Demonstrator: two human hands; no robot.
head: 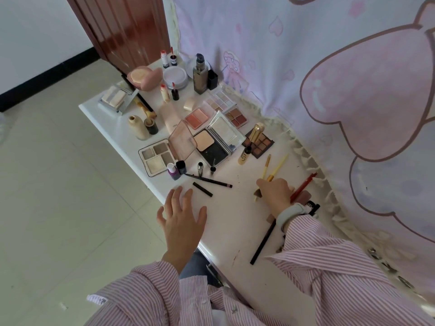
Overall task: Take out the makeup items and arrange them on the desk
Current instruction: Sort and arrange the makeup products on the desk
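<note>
Makeup items cover the white desk (230,229). My right hand (274,192) grips two yellow-handled brushes (274,169), their handles pointing up and away. A red pencil (303,185) lies just right of that hand, and a long black brush (262,241) runs under my wrist. My left hand (182,215) hovers flat with spread fingers over the desk's near left edge, holding nothing. A black eyeliner pencil (208,180) and its short black cap (202,189) lie just beyond its fingertips. Open palettes (155,157) and a powder compact (213,147) fill the desk's middle.
A foundation bottle (200,75), lip glosses (174,90), a pink puff case (143,77) and a purple bottle (173,171) stand farther along the desk. A pastel cartoon curtain (329,90) hangs on the right. Tiled floor (58,184) lies to the left, a brown door (122,27) behind.
</note>
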